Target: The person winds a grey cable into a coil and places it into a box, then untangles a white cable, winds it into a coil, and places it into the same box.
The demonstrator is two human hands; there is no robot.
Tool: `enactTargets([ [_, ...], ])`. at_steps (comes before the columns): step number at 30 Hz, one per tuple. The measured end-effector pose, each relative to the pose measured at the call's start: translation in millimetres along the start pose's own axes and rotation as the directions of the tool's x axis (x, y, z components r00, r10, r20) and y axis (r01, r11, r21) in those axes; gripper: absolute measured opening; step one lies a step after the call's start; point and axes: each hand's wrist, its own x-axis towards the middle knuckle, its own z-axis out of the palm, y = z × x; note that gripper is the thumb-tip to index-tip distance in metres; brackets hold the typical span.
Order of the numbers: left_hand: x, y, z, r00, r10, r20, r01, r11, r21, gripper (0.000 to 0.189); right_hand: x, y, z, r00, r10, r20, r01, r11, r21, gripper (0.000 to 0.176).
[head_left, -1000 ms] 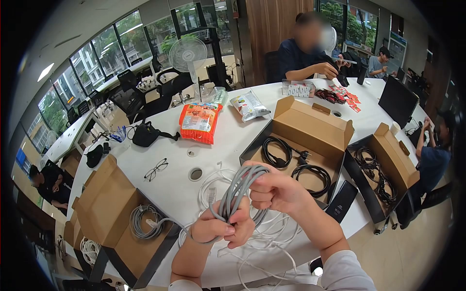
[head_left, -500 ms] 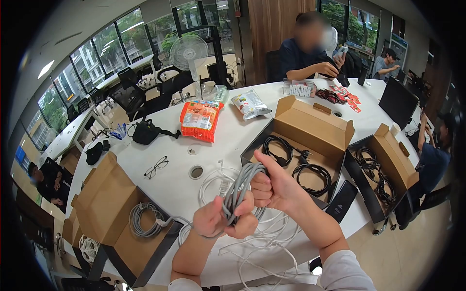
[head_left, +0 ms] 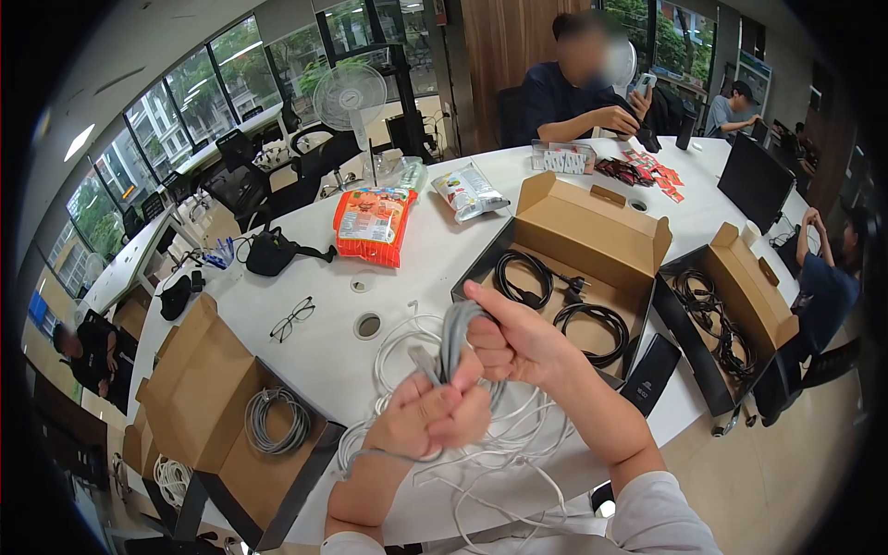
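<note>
A coil of grey cable [head_left: 453,338] is held between my two hands above the white table. My right hand [head_left: 513,340] is closed round the coil's upper right side, thumb pointing up. At the coil's lower left, my left hand [head_left: 433,413] is pinched on the same cable, slightly blurred, with a light connector end sticking up beside it. Loose white cables [head_left: 499,444] lie beneath both hands. Another grey coil [head_left: 277,421] rests in an open box [head_left: 208,388] on the left. Black cables [head_left: 594,339] lie coiled in the open box [head_left: 592,227] behind my right hand.
Another box [head_left: 740,287] of black cables stands at the right, near a dark phone-sized box [head_left: 650,375]. Glasses [head_left: 292,319], a red snack bag [head_left: 372,228] and a silver bag [head_left: 470,191] lie farther back. A person [head_left: 578,92] sits across the white table [head_left: 314,370].
The grey cable stretch that ran from my left hand over the left box now hangs nearer my left wrist. A connector end now shows above my left hand, whose fingers have shifted.
</note>
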Motion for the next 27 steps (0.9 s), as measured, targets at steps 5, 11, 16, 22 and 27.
enactTargets([
  [5, 7.0, 3.2, -23.0, 0.981, 0.092, -0.171, -0.1, 0.994, -0.038, 0.02, 9.3, 5.5, -2.2, 0.968, -0.248, -0.046, 0.244, 0.967, -0.076, 0.04],
  [11, 7.1, 16.7, -36.9, 0.836, 0.413, -0.36, -0.456, 0.889, -0.041, 0.024, 14.9, 27.1, 5.9, 0.489, -0.868, 0.086, 0.627, 0.281, -0.727, 0.027],
  [16, 1.8, 27.1, -51.8, 0.715, 0.608, -0.345, -0.629, 0.775, 0.062, 0.025, -25.0, 29.0, 37.4, 0.854, -0.434, 0.286, 0.364, 0.107, -0.925, 0.024],
  [22, -4.4, 21.9, -34.4, 0.714, 0.65, -0.262, -0.665, 0.746, 0.037, 0.025, -0.5, 57.9, 27.9, 0.921, -0.281, 0.27, 0.347, 0.279, -0.896, 0.024],
  [27, -6.0, 25.1, -34.7, 0.751, 0.653, -0.1, -0.658, 0.752, -0.027, 0.026, 14.9, 55.7, 12.2, 0.949, -0.193, 0.249, 0.307, 0.751, -0.585, 0.024],
])
